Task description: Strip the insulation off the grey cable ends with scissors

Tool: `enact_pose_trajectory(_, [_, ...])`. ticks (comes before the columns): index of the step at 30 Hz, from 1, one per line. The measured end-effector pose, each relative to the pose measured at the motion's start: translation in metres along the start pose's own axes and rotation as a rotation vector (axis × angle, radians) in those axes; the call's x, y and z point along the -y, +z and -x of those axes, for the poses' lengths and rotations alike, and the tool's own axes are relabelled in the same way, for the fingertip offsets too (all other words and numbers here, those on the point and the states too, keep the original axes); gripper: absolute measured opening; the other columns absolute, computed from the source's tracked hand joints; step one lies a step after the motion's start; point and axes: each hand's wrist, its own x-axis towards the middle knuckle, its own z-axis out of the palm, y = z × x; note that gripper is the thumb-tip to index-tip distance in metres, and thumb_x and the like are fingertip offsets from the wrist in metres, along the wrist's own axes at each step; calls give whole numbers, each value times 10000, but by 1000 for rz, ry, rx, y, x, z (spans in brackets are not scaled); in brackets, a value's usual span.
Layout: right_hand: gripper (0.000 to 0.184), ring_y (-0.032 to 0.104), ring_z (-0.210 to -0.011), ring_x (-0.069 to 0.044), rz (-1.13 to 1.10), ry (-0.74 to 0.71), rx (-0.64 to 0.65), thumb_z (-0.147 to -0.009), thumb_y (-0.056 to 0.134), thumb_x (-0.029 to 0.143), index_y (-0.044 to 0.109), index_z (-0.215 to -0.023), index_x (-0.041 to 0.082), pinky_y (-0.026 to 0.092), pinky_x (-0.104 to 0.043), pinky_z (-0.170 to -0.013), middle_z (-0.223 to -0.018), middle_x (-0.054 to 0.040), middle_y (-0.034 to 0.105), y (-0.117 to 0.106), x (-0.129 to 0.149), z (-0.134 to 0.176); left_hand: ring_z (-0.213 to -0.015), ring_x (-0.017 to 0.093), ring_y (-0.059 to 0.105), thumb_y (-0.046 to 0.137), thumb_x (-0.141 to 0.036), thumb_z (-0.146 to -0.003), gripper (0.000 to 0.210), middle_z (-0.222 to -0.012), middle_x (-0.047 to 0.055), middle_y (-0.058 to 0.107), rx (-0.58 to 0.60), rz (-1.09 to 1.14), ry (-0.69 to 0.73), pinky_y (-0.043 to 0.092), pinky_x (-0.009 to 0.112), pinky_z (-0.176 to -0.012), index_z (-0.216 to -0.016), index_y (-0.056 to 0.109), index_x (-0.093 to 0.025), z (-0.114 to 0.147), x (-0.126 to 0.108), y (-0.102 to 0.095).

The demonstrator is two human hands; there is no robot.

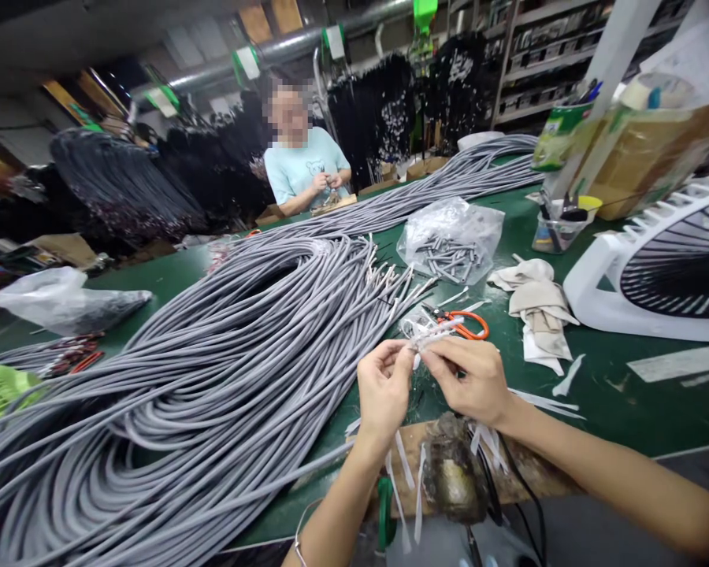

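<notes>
My left hand (385,386) and my right hand (469,379) meet over the green table, fingertips pinched close together. Between them is a small whitish piece (417,360), mostly covered by the fingers; its kind is unclear. Just beyond the fingers lie orange-handled cutters (469,324) and some white scraps. Left of my hands spreads a big bundle of grey cables (242,354), with stripped ends toward the cutters. One grey cable (324,465) runs up to my left wrist, where it goes out of sight. A grimy metal device (454,472) sits on a wooden board below my hands.
A plastic bag of short grey pieces (452,240) lies beyond the cutters. To the right are crumpled cloths (537,303), a white fan (655,268) and a tub of tools (558,224). Across the green table (603,409) sits a person (307,169), hands together.
</notes>
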Motion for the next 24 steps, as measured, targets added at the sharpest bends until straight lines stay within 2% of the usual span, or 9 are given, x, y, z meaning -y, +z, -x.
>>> enact_pose_trajectory(2, [284,395,-433,-73,-53,155,31,-849,444,249,561,-609,151,314,-197,-437,-497,20,495,1,-1,-1,-412,50,367,579,-356,-732,228,-521,-40,462,-28,-28,28,263,164,-387,-726,576,-129,-1,2,1])
enact_pose_trajectory(4, [293,386,-424,-73,-50,198,16,-848,446,265,559,-605,149,305,-198,-423,-489,19,490,1,-1,-1,-450,58,407,571,-348,-739,224,-557,-20,493,-50,-80,74,280,161,-398,-718,579,-124,-2,5,2])
enact_pose_trajectory(8, [196,487,-485,-89,31,-73,-9,-816,481,197,605,-672,145,371,-208,-516,-586,-20,603,2,-1,1,-423,51,370,586,-347,-717,223,-526,-30,458,-53,-39,39,243,159,-372,-726,579,-124,-4,8,1])
enact_pose_trajectory(10, [185,506,-504,-92,20,-113,9,-815,479,179,602,-681,145,375,-208,-530,-589,-19,600,3,-1,1,-386,33,304,615,-358,-687,245,-491,-53,409,-31,53,-24,198,157,-356,-718,569,-120,-6,6,-2])
enact_pose_trajectory(15, [272,375,-430,-73,-176,154,100,-852,437,268,532,-624,154,303,-196,-432,-484,40,429,1,-2,-5,-381,1,164,614,-340,-708,248,-471,-86,288,154,234,-150,84,145,-356,-685,543,-104,-12,-2,-9])
enact_pose_trajectory(18, [284,404,-466,-78,-259,204,111,-859,428,275,529,-623,155,324,-195,-449,-517,31,462,-2,-1,-7,-388,3,204,601,-326,-732,230,-502,-72,333,239,260,-143,110,133,-352,-693,528,-112,-8,-3,-7])
enact_pose_trajectory(21, [222,439,-484,-78,-191,77,74,-841,456,207,558,-652,150,341,-200,-479,-552,13,530,-2,1,-4,-394,6,262,617,-322,-719,226,-555,-54,391,271,355,-184,129,117,-338,-711,508,-125,-4,-5,-3])
enact_pose_trajectory(22, [199,449,-492,-80,-144,-1,46,-829,466,184,564,-659,151,344,-206,-492,-560,6,544,-1,3,-2,-393,3,259,627,-319,-709,231,-558,-56,386,263,397,-203,127,110,-336,-709,502,-125,-5,-7,-4])
enact_pose_trajectory(24, [212,456,-493,-89,-84,-255,8,-830,443,192,564,-658,165,331,-227,-494,-542,3,540,1,9,3,-384,-7,221,660,-300,-673,254,-540,-72,349,201,494,-241,121,99,-333,-664,477,-125,-10,-11,-8])
